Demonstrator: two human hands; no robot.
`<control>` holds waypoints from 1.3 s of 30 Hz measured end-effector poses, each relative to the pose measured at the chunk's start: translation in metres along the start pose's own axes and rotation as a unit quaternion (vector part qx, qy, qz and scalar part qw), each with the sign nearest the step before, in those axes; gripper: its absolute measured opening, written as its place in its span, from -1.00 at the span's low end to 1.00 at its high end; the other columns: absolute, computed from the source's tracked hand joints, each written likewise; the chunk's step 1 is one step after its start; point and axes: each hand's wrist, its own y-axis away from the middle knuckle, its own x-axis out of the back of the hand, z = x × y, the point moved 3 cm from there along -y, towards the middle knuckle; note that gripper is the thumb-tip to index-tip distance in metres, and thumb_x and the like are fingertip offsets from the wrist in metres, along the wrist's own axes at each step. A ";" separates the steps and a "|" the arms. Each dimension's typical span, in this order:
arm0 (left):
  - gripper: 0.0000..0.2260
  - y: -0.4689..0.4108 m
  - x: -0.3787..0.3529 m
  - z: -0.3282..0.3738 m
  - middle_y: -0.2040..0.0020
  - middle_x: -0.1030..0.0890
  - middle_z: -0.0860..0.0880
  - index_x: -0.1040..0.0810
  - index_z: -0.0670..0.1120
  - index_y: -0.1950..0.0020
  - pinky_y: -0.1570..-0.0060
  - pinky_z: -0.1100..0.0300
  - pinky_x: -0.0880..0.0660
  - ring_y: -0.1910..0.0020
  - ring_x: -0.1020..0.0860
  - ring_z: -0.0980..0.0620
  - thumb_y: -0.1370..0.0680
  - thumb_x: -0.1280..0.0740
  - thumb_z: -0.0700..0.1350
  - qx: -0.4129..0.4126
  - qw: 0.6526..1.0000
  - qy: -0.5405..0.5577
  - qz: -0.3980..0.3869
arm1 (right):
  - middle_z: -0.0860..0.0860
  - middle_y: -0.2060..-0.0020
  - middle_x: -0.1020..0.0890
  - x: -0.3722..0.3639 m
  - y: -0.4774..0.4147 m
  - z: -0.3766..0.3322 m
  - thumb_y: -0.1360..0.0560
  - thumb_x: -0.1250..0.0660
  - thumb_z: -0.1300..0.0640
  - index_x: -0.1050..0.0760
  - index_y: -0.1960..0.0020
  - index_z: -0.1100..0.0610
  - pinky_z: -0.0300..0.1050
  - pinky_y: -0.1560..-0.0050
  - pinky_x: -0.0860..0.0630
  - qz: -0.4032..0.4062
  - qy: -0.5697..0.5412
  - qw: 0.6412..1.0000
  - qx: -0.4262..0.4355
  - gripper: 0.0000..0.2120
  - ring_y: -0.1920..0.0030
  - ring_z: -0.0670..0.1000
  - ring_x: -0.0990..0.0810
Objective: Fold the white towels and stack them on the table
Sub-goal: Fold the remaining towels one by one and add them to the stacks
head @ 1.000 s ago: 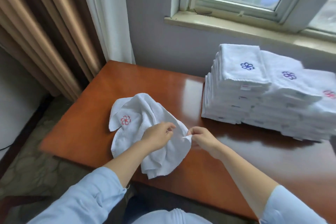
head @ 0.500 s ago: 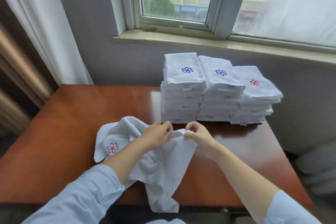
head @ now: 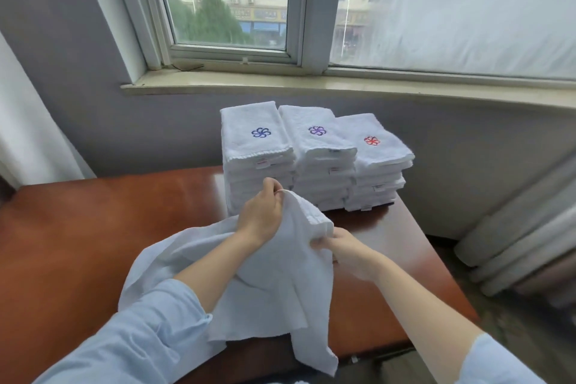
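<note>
Head view: left forearm covers much of the loose towel (head: 274, 287). Left hand (head: 260, 215) pinches its raised edge; right hand (head: 349, 251) grips lower down the same edge.

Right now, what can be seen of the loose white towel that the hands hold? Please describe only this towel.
The loose towel is white, soft terry cloth, unfolded and crumpled. The left hand pinches one corner and holds it raised; the right hand grips the ribbed hem lower down. The rest sags onto the brown table, and one end hangs over its near edge. No embroidered flower shows on it.
</note>
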 end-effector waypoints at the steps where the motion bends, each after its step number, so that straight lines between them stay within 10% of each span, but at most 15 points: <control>1: -0.92 -0.002 0.000 0.002 0.11 -0.52 0.02 -0.30 -0.02 -0.03 0.17 0.00 -0.34 0.10 -0.51 -0.17 -0.68 -0.08 -0.06 -0.006 1.000 0.007 0.015 | 0.03 0.04 -0.72 0.004 0.000 -0.002 -0.54 -0.31 0.22 -0.63 -0.10 0.11 -0.11 0.11 -0.55 0.006 -0.028 1.000 -0.002 -0.81 0.07 0.02 -0.68; 8: -0.94 -0.017 -0.010 0.019 0.09 -0.52 0.02 -0.56 -0.04 -0.02 0.00 0.04 -0.37 0.05 -0.51 -0.04 -0.60 -0.30 -0.11 -0.073 0.992 0.000 0.103 | 0.06 0.24 -0.57 0.065 0.002 -0.026 -0.47 -0.41 0.11 -0.59 0.11 0.14 -0.10 0.21 -0.39 0.240 -0.037 0.969 0.035 -0.90 0.26 0.02 -0.48; 12: -0.95 -0.016 -0.041 0.023 0.23 -0.53 0.16 -0.49 0.11 0.04 0.22 0.16 -0.30 0.18 -0.52 0.12 -0.59 -0.29 -0.04 -0.058 0.998 0.032 -0.005 | 0.01 0.11 -0.62 0.101 0.005 -0.025 -0.55 -0.28 0.17 -0.57 0.02 0.13 -0.16 0.26 -0.43 0.385 0.019 0.921 0.052 -0.90 0.16 0.02 -0.54; 15: -0.80 -0.008 -0.073 0.019 -0.15 -0.60 0.17 -0.54 0.11 -0.21 -0.04 0.19 -0.41 -0.17 -0.53 0.11 -0.61 -0.26 -0.07 -0.078 0.982 -0.016 -0.172 | -0.04 0.02 -0.58 0.113 0.008 -0.011 -0.58 -0.25 0.15 -0.51 -0.11 0.05 -0.13 0.16 -0.43 0.416 0.073 0.906 0.031 -0.87 0.05 0.00 -0.54; 19: -0.61 0.014 -0.098 0.001 -0.41 -0.47 0.12 -0.37 0.10 -0.47 -0.32 0.14 -0.37 -0.37 -0.42 0.08 -0.64 -0.23 -0.08 -0.072 0.943 -0.058 -0.319 | 0.06 -0.25 -0.49 0.102 0.005 0.016 -0.52 -0.19 0.24 -0.46 -0.31 0.04 -0.05 -0.11 -0.47 0.370 0.162 0.914 -0.019 -0.63 -0.15 0.01 -0.48; 25: -0.59 0.039 -0.090 -0.043 -0.47 -0.38 0.08 -0.34 0.08 -0.49 -0.34 0.10 -0.37 -0.40 -0.39 0.04 -0.63 -0.22 0.01 -0.001 0.937 -0.126 -0.326 | 0.01 -0.45 -0.39 0.032 -0.007 0.046 -0.55 -0.27 0.12 -0.34 -0.48 0.04 -0.09 -0.28 -0.43 0.137 0.275 0.948 -0.080 -0.50 -0.38 0.03 -0.43; 39: -0.72 0.136 0.046 -0.176 -0.28 -0.50 0.18 -0.54 0.16 -0.23 -0.05 0.19 -0.44 -0.17 -0.50 0.15 -0.58 -0.23 -0.09 0.211 0.971 -0.081 -0.073 | -0.03 -0.53 -0.28 -0.144 -0.069 0.006 -0.57 -0.27 0.08 -0.22 -0.56 0.02 -0.22 -0.38 -0.21 -0.100 0.474 0.869 0.099 -0.42 -0.51 -0.02 -0.26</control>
